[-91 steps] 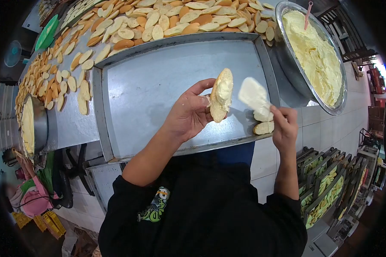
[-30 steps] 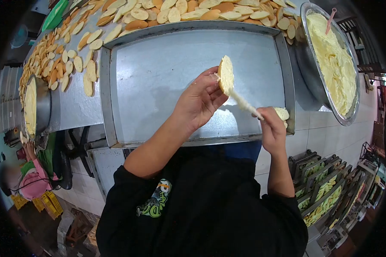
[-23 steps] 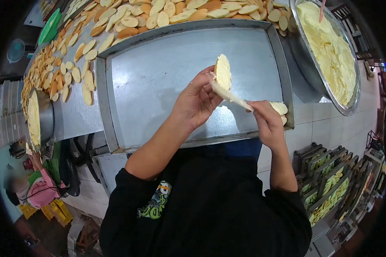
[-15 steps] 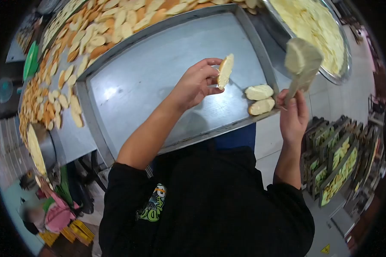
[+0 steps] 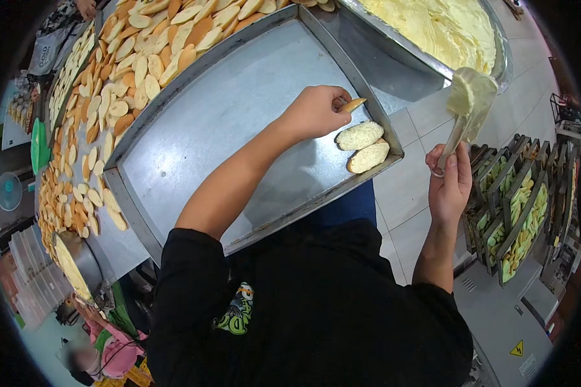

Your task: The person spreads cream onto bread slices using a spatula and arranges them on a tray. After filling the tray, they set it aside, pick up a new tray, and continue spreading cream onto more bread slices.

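My left hand is closed on a bread slice, held edge-on low over the metal tray. Just below it, two cream-covered bread slices lie side by side at the tray's right end. Off to the right, beyond the tray's edge, my right hand grips the handle of a spatula. A lump of pale cream clings to the blade, which points upward near the rim of a large bowl of cream.
Many loose bread slices are piled along the tray's far and left sides. A second cream container stands at the left table edge, near a person in pink. Racked trays stand to the right.
My left hand has moved right with the bread slice and turned it from upright to edge-on, close to the two coated slices. The spatula remains in my right hand, tilted slightly differently.
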Available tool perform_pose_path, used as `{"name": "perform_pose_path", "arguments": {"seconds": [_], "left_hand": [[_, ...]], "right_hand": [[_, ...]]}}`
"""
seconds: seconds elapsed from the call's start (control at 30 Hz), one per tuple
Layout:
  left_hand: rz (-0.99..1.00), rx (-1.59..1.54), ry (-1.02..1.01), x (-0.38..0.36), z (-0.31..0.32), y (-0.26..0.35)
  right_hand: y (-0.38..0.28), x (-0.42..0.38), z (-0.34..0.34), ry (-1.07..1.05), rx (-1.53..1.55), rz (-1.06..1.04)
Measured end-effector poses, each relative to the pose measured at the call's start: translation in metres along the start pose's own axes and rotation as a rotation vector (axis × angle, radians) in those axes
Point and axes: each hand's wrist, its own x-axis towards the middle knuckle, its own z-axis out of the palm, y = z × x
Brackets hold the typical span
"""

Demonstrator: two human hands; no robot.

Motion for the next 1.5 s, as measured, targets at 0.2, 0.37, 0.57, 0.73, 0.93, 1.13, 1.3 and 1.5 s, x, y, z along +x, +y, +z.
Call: {"name": "perform_pose_path", "arguments": {"seconds": [0.2,0.37,0.57,0.73,0.93,1.13,1.3,1.5], "left_hand": [[0.014,0.034,0.031,0.002,-0.002,-0.007],[0.084,0.154,0.036,0.001,-0.009,-0.008],[0.088,0.113,0.015,0.001,-0.015,-0.012],[0.192,0.038,0.181,-0.017,-0.033,-0.011],[0.261,0.371,0.318,-0.038,-0.105,-0.021],[0.110,0.344,0.567,-0.056,-0.180,-0.038],[-0.109,0.200,0.676,-0.049,-0.217,-0.072],[-0.267,0.506,0.835,-0.007,-0.295,-0.113]], "right_hand": [[0.004,0.007,0.007,-0.032,0.022,0.023],[0.008,0.012,0.014,-0.050,0.026,0.037],[0.009,0.014,0.020,-0.031,0.020,0.052],[0.006,0.009,0.019,-0.011,0.019,0.081],[0.012,0.012,0.020,-0.069,0.026,0.115],[0.035,0.009,0.011,-0.080,-0.019,0.155],[0.029,-0.004,0.001,-0.043,-0.074,0.186],[0.025,0.013,0.008,-0.074,-0.247,0.128]]}}
